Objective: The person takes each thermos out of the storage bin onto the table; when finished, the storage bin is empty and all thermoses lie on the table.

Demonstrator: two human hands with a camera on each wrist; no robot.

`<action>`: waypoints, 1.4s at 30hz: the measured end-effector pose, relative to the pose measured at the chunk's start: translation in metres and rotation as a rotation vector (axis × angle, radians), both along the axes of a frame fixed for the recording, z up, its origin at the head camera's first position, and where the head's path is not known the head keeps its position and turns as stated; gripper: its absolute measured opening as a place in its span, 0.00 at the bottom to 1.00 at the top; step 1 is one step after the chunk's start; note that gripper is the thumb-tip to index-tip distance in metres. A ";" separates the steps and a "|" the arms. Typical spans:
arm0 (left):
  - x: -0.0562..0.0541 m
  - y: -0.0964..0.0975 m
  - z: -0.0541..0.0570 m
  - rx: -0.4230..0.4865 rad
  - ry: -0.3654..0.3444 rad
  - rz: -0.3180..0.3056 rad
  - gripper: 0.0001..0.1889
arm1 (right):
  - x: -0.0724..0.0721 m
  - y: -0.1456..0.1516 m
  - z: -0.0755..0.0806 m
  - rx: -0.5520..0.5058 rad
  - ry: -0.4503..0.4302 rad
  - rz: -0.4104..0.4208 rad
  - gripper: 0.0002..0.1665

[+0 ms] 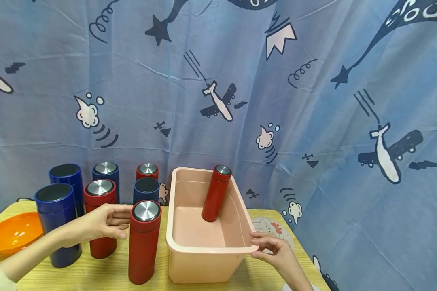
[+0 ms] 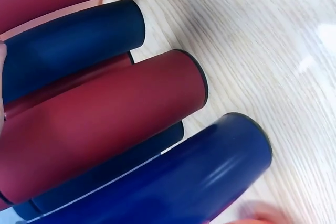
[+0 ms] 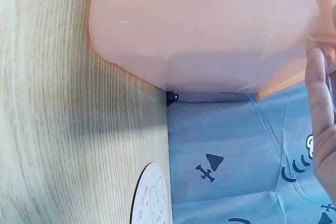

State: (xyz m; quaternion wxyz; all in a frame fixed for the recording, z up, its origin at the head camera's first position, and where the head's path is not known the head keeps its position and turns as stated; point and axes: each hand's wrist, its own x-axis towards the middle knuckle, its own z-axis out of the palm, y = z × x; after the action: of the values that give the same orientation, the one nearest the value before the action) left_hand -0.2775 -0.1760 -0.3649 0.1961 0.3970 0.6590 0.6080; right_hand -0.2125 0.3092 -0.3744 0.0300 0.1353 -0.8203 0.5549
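Note:
A tall red thermos flask (image 1: 144,244) with a silver lid stands upright at the front of the table. At its left, my left hand (image 1: 111,221) is held with fingers stretched toward the flask's upper part and the thumb apart from them; nothing is gripped. The fingertips overlap the flask's edge in the head view. My right hand (image 1: 273,248) pinches the front right corner of the pink bin (image 1: 200,264) by its rim, fingers over and thumb below. Inside the bin, another red thermos (image 1: 217,196) leans against the back right.
Behind and left of my left hand stand several blue and red flasks, among them a blue one (image 1: 56,226) and a red one (image 1: 101,238). An orange bowl (image 1: 16,232) sits at the far left. A round bunny mat (image 1: 273,228) lies right of the bin. A patterned curtain (image 1: 218,81) hangs behind.

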 end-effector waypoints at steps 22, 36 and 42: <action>0.060 -0.020 -0.006 -0.151 0.170 0.459 0.23 | -0.001 0.001 0.002 0.004 -0.007 -0.011 0.21; 0.095 -0.017 0.016 0.022 -0.008 0.716 0.19 | -0.001 -0.001 -0.001 -0.011 -0.016 -0.001 0.21; 0.108 0.009 0.024 0.020 0.030 0.684 0.20 | -0.002 0.000 -0.001 -0.010 -0.002 0.008 0.22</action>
State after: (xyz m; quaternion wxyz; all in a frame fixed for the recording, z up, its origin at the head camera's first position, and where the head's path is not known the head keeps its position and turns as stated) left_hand -0.1699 -0.1674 -0.3407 -0.0327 0.1638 0.7508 0.6391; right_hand -0.2142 0.3092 -0.3758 0.0277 0.1381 -0.8171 0.5591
